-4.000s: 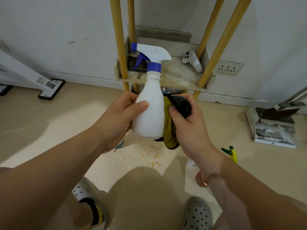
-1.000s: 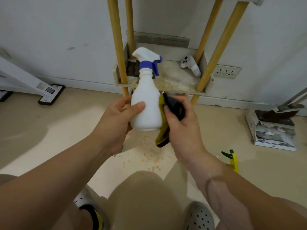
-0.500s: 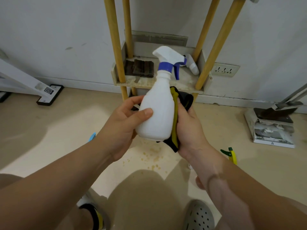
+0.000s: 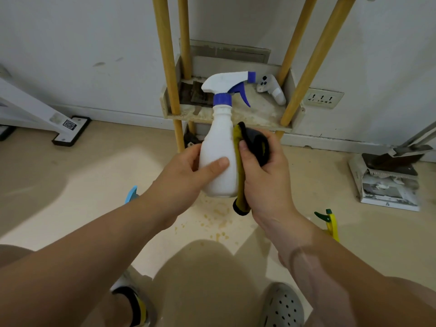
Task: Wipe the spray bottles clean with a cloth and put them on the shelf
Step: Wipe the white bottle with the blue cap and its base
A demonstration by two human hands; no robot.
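Mid-frame, the left hand (image 4: 181,178) has its grip clamped low round the spray bottle (image 4: 218,161). The right hand (image 4: 266,182), grip bunching the cloth (image 4: 253,142), presses it against the bottle's side. The smooth plastic looks light and slippery, so the body seems the safest hold.

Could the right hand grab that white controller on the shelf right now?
Probably not yet: the right hand is full, gripping the cloth against the spray bottle. The way to the controller looks open.
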